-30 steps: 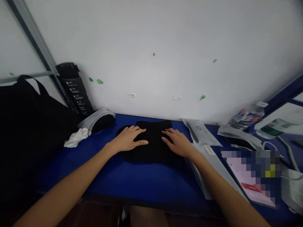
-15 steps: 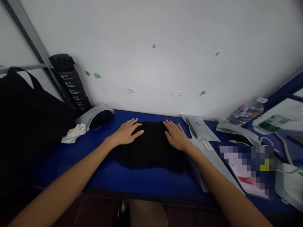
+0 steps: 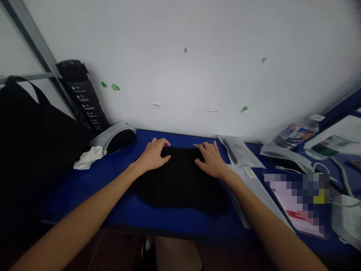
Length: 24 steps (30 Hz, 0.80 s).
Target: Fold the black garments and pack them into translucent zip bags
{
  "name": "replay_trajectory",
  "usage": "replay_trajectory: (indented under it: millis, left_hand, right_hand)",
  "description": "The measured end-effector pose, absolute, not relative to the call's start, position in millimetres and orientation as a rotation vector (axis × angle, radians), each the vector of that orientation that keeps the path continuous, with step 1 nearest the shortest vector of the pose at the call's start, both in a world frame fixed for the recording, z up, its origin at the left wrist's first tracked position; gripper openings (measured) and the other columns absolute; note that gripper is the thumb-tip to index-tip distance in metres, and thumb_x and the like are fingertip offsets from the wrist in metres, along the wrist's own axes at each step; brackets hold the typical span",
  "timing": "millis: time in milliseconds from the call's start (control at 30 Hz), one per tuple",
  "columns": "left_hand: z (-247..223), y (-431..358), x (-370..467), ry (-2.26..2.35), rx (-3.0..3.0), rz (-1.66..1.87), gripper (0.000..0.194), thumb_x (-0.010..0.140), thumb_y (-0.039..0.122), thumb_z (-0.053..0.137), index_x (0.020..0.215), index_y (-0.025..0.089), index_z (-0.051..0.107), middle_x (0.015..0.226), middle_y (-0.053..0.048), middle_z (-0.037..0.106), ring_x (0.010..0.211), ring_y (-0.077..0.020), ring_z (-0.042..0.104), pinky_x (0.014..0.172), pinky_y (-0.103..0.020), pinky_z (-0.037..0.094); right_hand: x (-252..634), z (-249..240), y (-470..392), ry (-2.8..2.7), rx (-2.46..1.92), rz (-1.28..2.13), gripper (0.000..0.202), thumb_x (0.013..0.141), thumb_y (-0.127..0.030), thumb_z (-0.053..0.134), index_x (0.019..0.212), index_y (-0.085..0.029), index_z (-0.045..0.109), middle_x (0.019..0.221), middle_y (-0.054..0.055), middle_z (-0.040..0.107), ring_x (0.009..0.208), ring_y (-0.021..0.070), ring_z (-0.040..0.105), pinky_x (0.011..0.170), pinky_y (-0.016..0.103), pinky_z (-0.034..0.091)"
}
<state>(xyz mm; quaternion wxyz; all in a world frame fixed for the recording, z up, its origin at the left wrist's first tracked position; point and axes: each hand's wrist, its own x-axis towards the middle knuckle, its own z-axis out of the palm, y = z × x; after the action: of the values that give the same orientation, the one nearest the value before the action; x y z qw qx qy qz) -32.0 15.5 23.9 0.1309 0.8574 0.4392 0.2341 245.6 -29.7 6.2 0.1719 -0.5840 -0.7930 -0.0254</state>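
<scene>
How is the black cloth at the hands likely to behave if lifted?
Probably floppy: the black cloth lies low on the blue table, its near edge uneven. Likely light, since it looks thin, though the dark surface hides any layers. It seems unlikely to roll, spread broad and flat by the left hand and right hand.

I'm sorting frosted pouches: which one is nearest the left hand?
The pouch in front of the black bottle, beside crumpled white tissue; the other frosted pouches lie on the side of the right hand.
</scene>
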Motion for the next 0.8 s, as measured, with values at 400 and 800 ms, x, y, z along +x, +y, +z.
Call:
replay_trajectory:
  millis: [400, 800]
  left_hand:
    - [29, 17, -40, 1.108, 2.445, 0.64, 0.016, 0.09, 0.033, 0.068, 0.091, 0.023, 0.056, 0.098, -0.004, 0.068, 0.098, -0.0259, 0.061, 0.094, -0.043, 0.047]
    - [32, 14, -35, 1.074, 2.29, 0.734, 0.028, 0.091, 0.044, 0.069, 0.111, 0.024, 0.071, 0.106, -0.003, 0.076, 0.1, -0.0254, 0.071, 0.091, -0.037, 0.054]
  right_hand:
    - [251, 8, -27, -2.115, -1.495, -0.005, 0.019, 0.083, -0.019, 0.057, 0.1, -0.023, 0.065, 0.1, 0.005, 0.072, 0.098, 0.026, 0.066, 0.11, 0.049, 0.036]
    - [247, 18, -32, -2.021, -1.538, 0.085, 0.036, 0.089, -0.023, 0.054, 0.122, -0.022, 0.068, 0.099, 0.005, 0.077, 0.091, 0.0268, 0.072, 0.091, 0.04, 0.05]
